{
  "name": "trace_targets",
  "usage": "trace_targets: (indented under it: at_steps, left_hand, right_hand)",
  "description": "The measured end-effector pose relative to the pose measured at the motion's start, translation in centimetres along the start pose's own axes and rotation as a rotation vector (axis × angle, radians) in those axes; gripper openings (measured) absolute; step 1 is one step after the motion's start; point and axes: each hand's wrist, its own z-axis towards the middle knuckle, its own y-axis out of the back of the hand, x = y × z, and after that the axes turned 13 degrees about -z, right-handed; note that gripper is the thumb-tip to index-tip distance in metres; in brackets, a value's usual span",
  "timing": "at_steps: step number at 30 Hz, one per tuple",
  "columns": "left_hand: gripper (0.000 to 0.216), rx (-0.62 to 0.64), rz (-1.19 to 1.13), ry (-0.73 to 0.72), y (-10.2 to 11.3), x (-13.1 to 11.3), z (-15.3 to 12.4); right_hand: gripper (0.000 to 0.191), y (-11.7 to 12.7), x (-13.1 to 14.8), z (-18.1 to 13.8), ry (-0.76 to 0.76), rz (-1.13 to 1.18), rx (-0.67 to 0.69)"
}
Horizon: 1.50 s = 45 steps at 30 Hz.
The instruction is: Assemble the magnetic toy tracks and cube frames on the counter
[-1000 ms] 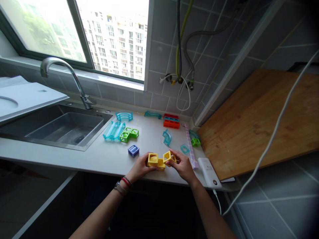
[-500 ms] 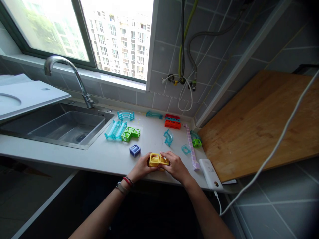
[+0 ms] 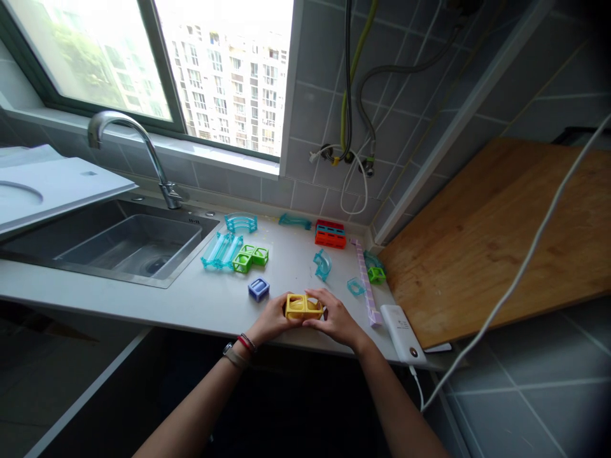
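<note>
A cluster of yellow open-frame cube blocks (image 3: 302,306) sits near the front edge of the white countertop (image 3: 200,299). My left hand (image 3: 271,319) grips its left side with the fingers curled round it. My right hand (image 3: 337,319) closes on its right side, fingertips on top. A blue cube block (image 3: 258,289) lies just left of my hands. Green cube blocks (image 3: 251,257) and clear teal track pieces (image 3: 220,249) lie farther back.
A steel sink (image 3: 119,245) with a curved tap (image 3: 128,143) is at the left. Red and orange blocks (image 3: 329,234), a teal curve (image 3: 323,263), a lilac strip (image 3: 365,281), a white power bank (image 3: 401,332) with cable, and a wooden board (image 3: 501,229) lie to the right.
My right hand has brought its separate yellow cube in against the yellow blocks under my left hand. The pieces now sit together as one cluster between both hands.
</note>
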Motion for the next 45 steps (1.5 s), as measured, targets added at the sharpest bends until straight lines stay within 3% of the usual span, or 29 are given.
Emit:
trace_targets:
  at_steps: [3, 5, 10, 16, 22, 26, 33, 35, 39, 42, 45]
  left_hand:
    - [0.053, -0.023, -0.073, 0.029, 0.0, -0.4, 0.1]
    - [0.054, -0.036, -0.137, 0.042, 0.0, -0.6, 0.1]
    - [0.056, -0.127, -0.236, 0.078, 0.1, -0.4, 0.4]
    - [0.058, -0.148, -0.265, 0.113, 0.6, 0.1, 0.7]
    - [0.064, -0.122, -0.252, 0.192, 0.3, -0.9, 0.6]
    - [0.056, -0.07, -0.259, 0.232, 0.3, -1.9, 0.5]
    - [0.067, 0.139, -0.215, 0.376, 0.4, -4.2, 0.3]
    - [0.066, 0.15, -0.245, 0.371, -0.2, -4.2, 0.3]
    - [0.057, -0.042, -0.406, 0.278, -1.1, -3.3, 0.5]
    - [0.058, -0.198, -0.519, 0.235, -1.1, -2.9, 0.6]
    - [0.059, -0.206, -0.465, 0.24, -0.6, -2.7, 0.5]
  right_hand:
    - [0.095, -1.4, -1.0, -1.4, -0.191, 0.179, -0.09]
    - [0.098, -2.6, -1.5, -2.1, -0.298, 0.358, -0.134]
    - [0.078, -4.4, -1.6, -1.8, -0.384, 0.631, -0.189]
    - [0.058, -3.9, -1.7, -0.7, -0.364, 0.745, -0.211]
    - [0.058, -4.3, -2.4, -0.7, -0.416, 0.759, -0.228]
    - [0.058, -4.1, -2.6, -0.7, -0.39, 0.731, -0.226]
    - [0.052, -0.8, -1.6, 0.7, -0.245, 0.469, 0.067]
    - [0.053, -0.4, -1.2, 1.4, -0.224, 0.422, 0.064]
    - [0.057, -0.7, -1.3, 1.7, -0.339, 0.474, -0.155]
    - [0.058, -1.2, -1.9, 0.8, -0.435, 0.528, -0.077]
    - [0.057, -1.5, -2.3, -0.1, -0.415, 0.51, 0.033]
